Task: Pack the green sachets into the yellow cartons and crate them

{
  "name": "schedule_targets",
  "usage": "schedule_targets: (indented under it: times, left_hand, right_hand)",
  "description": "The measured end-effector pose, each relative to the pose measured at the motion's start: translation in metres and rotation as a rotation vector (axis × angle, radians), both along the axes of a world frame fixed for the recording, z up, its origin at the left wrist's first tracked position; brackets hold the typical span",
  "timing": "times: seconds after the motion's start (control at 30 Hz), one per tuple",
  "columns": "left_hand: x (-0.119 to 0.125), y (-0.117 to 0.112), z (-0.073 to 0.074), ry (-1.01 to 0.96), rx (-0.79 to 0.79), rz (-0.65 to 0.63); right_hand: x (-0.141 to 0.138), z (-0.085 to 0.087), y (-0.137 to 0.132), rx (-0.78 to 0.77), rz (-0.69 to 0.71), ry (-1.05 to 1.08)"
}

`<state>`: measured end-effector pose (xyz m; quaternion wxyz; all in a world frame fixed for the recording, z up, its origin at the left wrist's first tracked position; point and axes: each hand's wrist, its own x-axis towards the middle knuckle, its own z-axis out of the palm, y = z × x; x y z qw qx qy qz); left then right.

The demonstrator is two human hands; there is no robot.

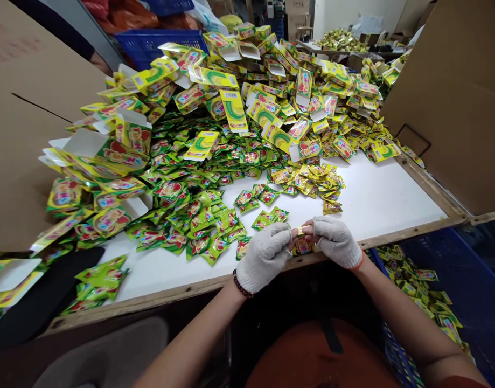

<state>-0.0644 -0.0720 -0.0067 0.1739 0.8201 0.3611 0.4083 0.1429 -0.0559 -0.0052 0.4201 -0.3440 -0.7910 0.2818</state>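
At the table's front edge, my left hand (265, 256) and my right hand (336, 241), both in white knitted gloves with bare fingertips, pinch a small yellow carton (302, 230) between them. Fingers cover most of it, so its far sides are hidden. Just below it shows a printed yellow-and-red surface (302, 247); whether this belongs to the carton I cannot tell. Beyond my hands lie a few green sachets (270, 217), with a heap of more green sachets (209, 226) to the left. Yellow sachets (312, 180) lie farther back.
Open yellow cartons (235, 110) are piled high across the back and left. Cardboard sheets (453, 108) stand at both sides. A wooden rim (417, 226) edges the white table. Below right, a blue crate (465, 302) holds yellow packets. Someone's arm (99, 62) shows at upper left.
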Motion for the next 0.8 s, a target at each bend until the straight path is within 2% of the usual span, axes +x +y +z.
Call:
schedule_targets:
  times: [0.13, 0.2, 0.27, 0.37, 0.43, 0.53, 0.6, 0.67, 0.8]
  left_hand:
    - [-0.007, 0.010, 0.006, 0.008, -0.099, 0.112]
    - [-0.016, 0.017, 0.006, 0.089, -0.130, 0.234]
    - [-0.026, 0.027, 0.005, 0.236, -0.177, 0.367]
    - [-0.033, 0.041, 0.003, 0.470, -0.298, 0.508]
    - [-0.031, 0.050, 0.003, 0.557, -0.357, 0.520]
    - [-0.025, 0.058, 0.006, 0.550, -0.384, 0.480]
    - [-0.023, 0.059, 0.008, 0.518, -0.391, 0.457]
    - [-0.025, 0.057, 0.008, 0.492, -0.389, 0.445]
    - [-0.032, 0.048, 0.009, 0.295, -0.425, 0.491]
  right_hand:
    - [0.003, 0.001, 0.001, -0.070, -0.260, 0.042]
    - [0.018, 0.008, 0.002, -0.114, -0.367, 0.050]
    - [0.037, 0.019, 0.001, -0.157, -0.408, 0.054]
    - [0.056, 0.036, 0.003, -0.272, -0.426, 0.248]
    - [0.055, 0.041, 0.006, -0.377, -0.382, 0.426]
    - [0.045, 0.041, 0.008, -0.518, -0.222, 0.555]
    - [0.043, 0.039, 0.007, -0.596, -0.125, 0.552]
    - [0.048, 0.038, 0.005, -0.606, -0.096, 0.487]
    - [0.069, 0.035, 0.011, -0.451, -0.289, 0.252]
